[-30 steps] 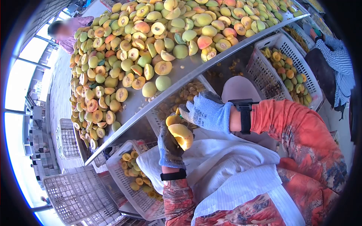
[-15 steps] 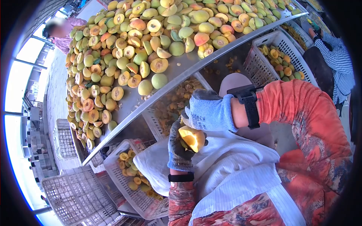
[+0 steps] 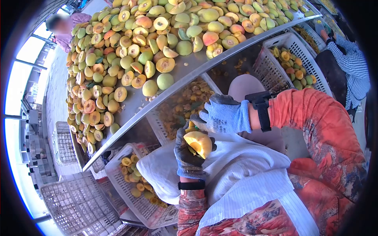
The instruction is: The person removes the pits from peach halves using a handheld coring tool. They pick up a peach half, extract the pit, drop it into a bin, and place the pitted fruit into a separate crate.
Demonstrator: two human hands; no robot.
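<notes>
Fruit-processing shed, probably factory floor. Long steel table (image 3: 204,67) heaped with halved peaches (image 3: 130,51); white plastic crates (image 3: 287,43) of cut fruit beneath; stacked empty crates (image 3: 78,204); co-workers (image 3: 350,67) alongside; bright openings (image 3: 19,98) along wall.

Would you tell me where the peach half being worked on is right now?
In the head view, the peach half sits low of centre, held in the left hand above the white apron, with the right hand just above it.

We see from one head-worn camera, looking forward and down, close over our hands (image 3: 208,131) beside the tabletop (image 3: 185,70).
</notes>
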